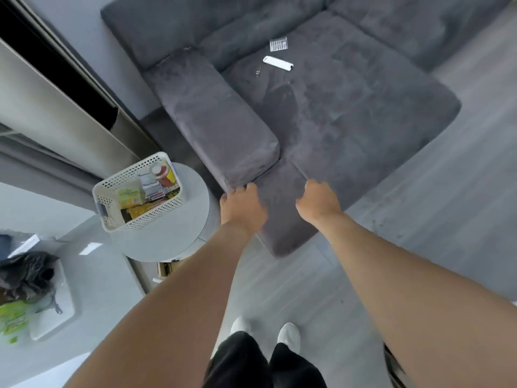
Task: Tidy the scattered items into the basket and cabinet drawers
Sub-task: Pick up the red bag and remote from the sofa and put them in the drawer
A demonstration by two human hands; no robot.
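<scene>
- Left hand [242, 204] and right hand [317, 201], mid-frame, both loosely curled and holding nothing.
- White basket [112, 189] (partly filled) sits on a round table [193, 219], centre left.
- Small white items [278, 63] lie on the grey sofa [349, 107], upper centre.

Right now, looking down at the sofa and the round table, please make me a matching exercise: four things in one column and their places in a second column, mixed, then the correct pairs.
Things:
1. white basket
2. flat white item
3. small clear packet
4. left hand

Places:
A. at the near end of the sofa armrest
B. farthest back on the sofa seat
C. on the round table
D. on the sofa seat, just nearer than the packet

Pairs: 1-C, 2-D, 3-B, 4-A
</scene>
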